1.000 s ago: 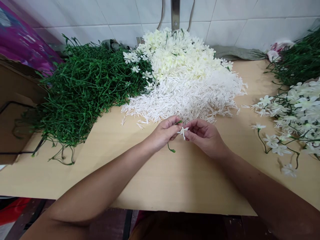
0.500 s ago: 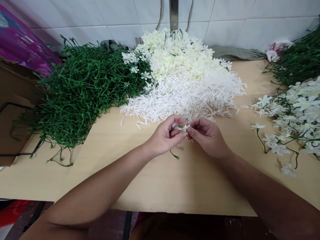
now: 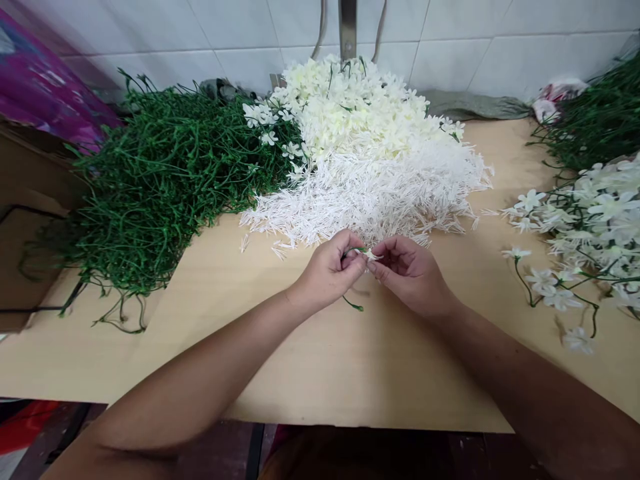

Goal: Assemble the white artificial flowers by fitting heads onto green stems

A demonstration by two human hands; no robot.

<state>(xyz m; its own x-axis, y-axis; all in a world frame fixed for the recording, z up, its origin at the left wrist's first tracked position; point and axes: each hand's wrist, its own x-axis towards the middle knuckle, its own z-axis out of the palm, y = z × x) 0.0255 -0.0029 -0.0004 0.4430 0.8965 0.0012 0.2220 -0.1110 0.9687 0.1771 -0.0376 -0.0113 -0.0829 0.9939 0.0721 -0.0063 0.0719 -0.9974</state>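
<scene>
Near the middle of the frame, my left hand [image 3: 331, 270] grasps a thin green stem [image 3: 354, 306], whose lower end pokes out below my fingers. At its upper end, between my two hands, sits a small white flower [image 3: 371, 255]. My right hand [image 3: 413, 275] has its thumb and forefinger bent up to the petals; I cannot tell whether they grip them. Both hands are above the pale surface [image 3: 350, 373]. Just beyond them lies a pile of thin white pieces [image 3: 380, 193], with a heap of white blossoms [image 3: 355, 110] behind it at upper centre. A tangle of green stems [image 3: 170, 187] fills the upper left, and stemmed white flowers [image 3: 607, 207] lie at the right edge.
</scene>
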